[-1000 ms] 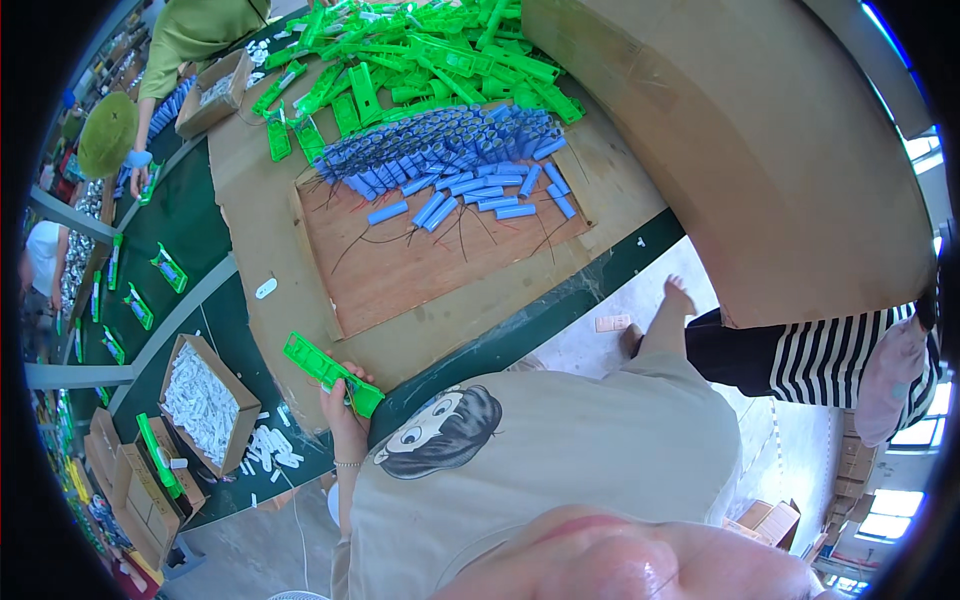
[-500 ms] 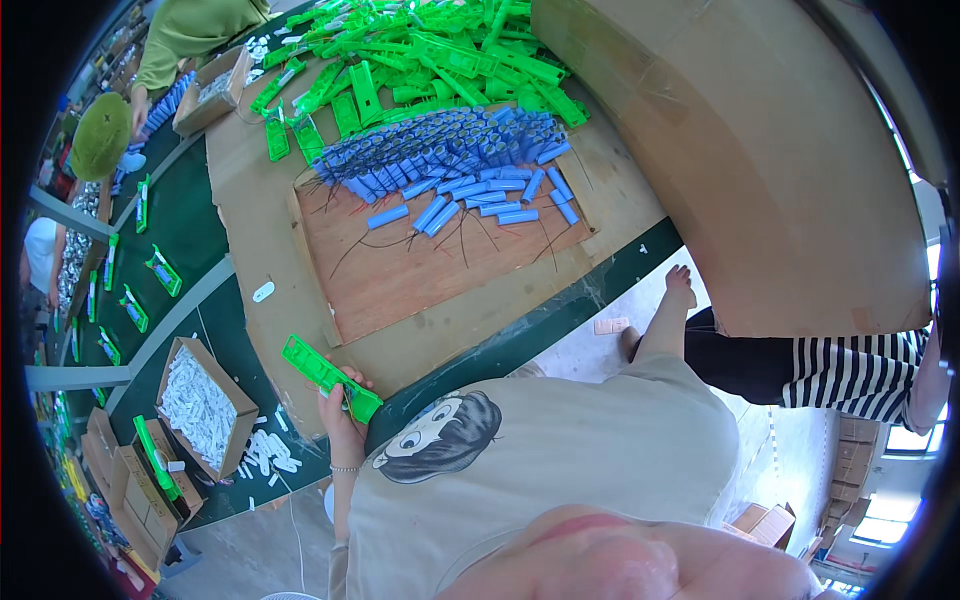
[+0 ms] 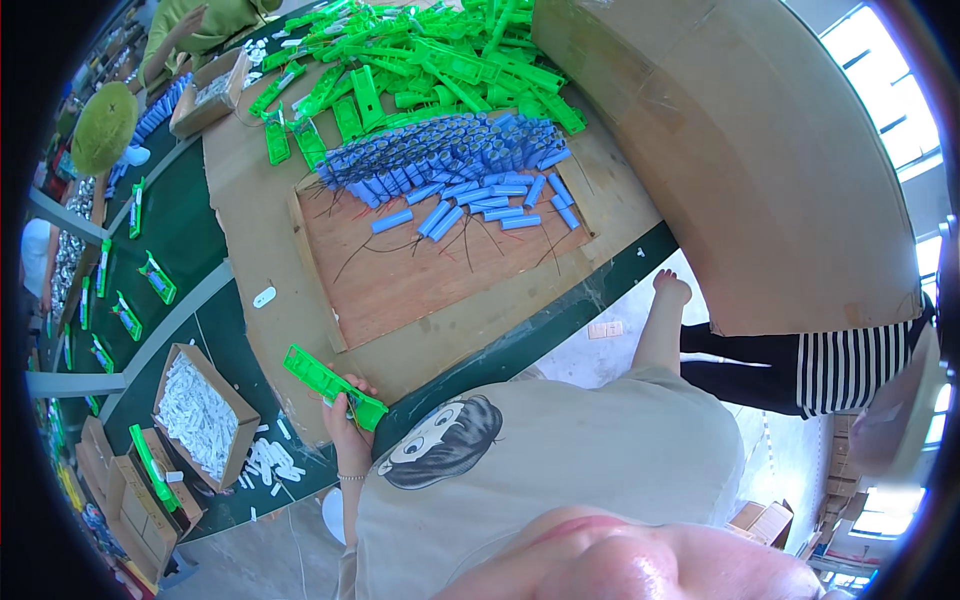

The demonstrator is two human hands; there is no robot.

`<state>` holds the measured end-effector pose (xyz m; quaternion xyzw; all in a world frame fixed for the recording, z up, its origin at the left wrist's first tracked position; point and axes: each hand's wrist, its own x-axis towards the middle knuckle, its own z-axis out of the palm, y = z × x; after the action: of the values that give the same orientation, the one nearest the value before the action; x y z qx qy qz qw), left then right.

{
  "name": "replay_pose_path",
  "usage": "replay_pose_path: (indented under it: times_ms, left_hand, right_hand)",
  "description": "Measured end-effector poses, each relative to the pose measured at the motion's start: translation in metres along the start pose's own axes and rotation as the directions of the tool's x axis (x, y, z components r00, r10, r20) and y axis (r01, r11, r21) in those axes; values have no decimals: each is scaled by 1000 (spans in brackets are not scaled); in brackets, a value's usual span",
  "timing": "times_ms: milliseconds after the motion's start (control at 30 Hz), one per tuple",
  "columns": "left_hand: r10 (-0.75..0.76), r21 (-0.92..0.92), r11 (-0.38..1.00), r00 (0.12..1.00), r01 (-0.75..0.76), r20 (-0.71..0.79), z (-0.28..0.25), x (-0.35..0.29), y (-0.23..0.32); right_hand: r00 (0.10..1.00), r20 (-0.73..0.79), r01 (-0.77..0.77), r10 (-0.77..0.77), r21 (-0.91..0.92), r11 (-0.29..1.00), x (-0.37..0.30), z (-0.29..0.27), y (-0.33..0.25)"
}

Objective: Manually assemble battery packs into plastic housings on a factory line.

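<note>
Casing (image 3: pixel 318 374), clamped! Fingers of my left hand (image 3: pixel 346 426) had it by the worktop (image 3: pixel 622 268)'s near edge, long axis slanting away leftward; well rightward, my right hand (image 3: pixel 673 288)'s fingers I couldn't read.

Shows glossy plastic on the green housing (image 3: pixel 316 374), matt cardboard on the carton (image 3: pixel 740 170), bare wood on the board (image 3: pixel 400 285), cloth on the shirt (image 3: pixel 590 440). Looks smooth on the blue cylinders (image 3: pixel 440 155), perhaps plastic-sleeved but too small to tell.

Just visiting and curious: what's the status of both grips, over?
Left grip holding green casing. Right grip: nothing visible in it. Blue cylinders clear of casing.
</note>
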<state>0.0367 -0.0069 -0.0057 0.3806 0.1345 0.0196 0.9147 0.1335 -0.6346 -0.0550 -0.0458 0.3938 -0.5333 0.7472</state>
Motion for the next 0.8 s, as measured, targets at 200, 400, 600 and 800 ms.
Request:
replay_pose_path:
  times_ms: [200,400,600,800]
  left_hand:
    - [-28,69,997,1000,29,-14,2,-3,7]
    - [168,267,948,985,-172,39,41,11,42]
    - [394,495,756,902,-428,177,69,-2,89]
    - [569,761,502,820,-412,69,53,-35,119]
  right_hand:
    - [738,619,606,-269,-432,667,-223,63,47]
    - [-284,652,686,703,-374,624,-390,21,107]
    - [-691,-24,626,723,-520,581,-496,-41,144]
    - [-602,115,611,790,-571,549,-538,-68,159]
